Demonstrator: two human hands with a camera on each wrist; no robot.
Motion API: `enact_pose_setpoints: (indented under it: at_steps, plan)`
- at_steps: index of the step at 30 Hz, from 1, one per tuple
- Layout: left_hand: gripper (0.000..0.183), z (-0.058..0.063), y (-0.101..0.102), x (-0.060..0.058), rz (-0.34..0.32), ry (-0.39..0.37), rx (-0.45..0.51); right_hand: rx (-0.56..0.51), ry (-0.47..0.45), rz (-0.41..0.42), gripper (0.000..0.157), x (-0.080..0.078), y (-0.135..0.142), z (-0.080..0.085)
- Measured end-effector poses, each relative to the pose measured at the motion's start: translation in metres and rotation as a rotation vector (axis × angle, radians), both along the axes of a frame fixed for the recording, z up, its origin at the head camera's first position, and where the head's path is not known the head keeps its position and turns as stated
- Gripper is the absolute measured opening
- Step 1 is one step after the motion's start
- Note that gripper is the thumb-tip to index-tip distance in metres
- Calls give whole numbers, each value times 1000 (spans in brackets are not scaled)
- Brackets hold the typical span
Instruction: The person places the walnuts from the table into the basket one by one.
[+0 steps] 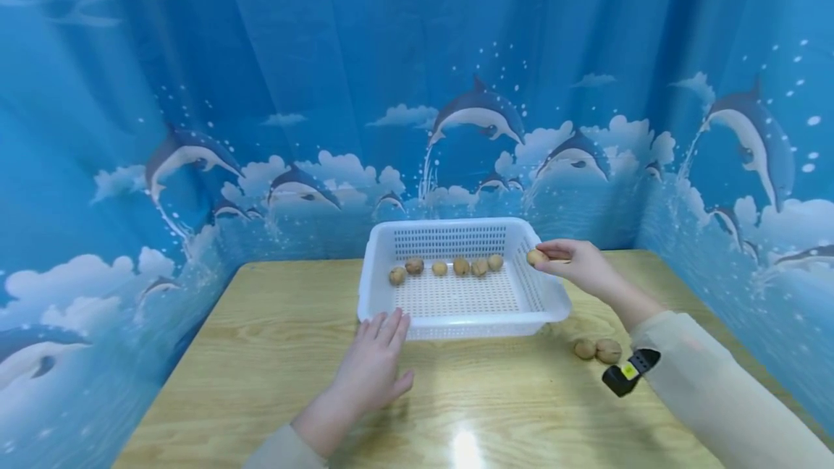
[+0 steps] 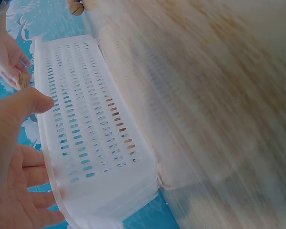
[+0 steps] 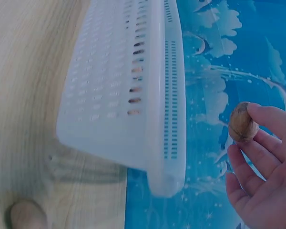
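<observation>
A white slotted plastic basket (image 1: 449, 320) stands at the far side of the table, with several walnuts (image 1: 460, 266) lying along the back of its floor. My right hand (image 1: 576, 264) pinches a walnut (image 3: 243, 122) between thumb and fingers, up at the basket's right rim. In the right wrist view that walnut is held off to the side of the rim. My left hand (image 1: 378, 364) rests its straight fingertips on the front left corner of the rim. The left wrist view shows the left thumb (image 2: 35, 102) apart from the other fingers, beside the basket's slotted wall.
Two walnuts (image 1: 596, 350) lie on the wooden table (image 1: 293, 353) to the right of the basket, below my right forearm. A blue curtain (image 1: 326, 93) printed with dolphins hangs behind the table and along both sides. A black device (image 1: 628, 373) is strapped at my right wrist.
</observation>
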State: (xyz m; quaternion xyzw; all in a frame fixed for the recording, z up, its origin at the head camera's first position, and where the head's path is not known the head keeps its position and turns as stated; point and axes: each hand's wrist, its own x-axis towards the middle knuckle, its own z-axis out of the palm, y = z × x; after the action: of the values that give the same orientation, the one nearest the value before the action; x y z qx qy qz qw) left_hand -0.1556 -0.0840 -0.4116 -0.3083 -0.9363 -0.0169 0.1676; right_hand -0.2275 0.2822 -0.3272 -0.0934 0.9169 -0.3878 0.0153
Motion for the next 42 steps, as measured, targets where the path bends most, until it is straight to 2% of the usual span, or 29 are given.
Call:
enact_pose_setpoints:
  at_steps: [12,20,27,33,36,42]
  plan:
    - [83,2,4,-6,-4,47,-10,-19,-39,137,51,-49,-49,9]
    - [82,3,4,-7,-11,63,-18,-28,-92,192,47,-80,-81,10]
    - [81,6,-1,-5,-3,65,-4,-12,-87,322,47,-112,-116,4]
    - [82,4,0,-5,2,62,-2,6,-129,413,45,-133,-139,-7]
    - [82,3,1,-3,10,59,1,27,-150,459,43,-139,-148,-18]
    - [83,0,2,2,0,61,-15,74,-227,500,39,-143,-161,-43]
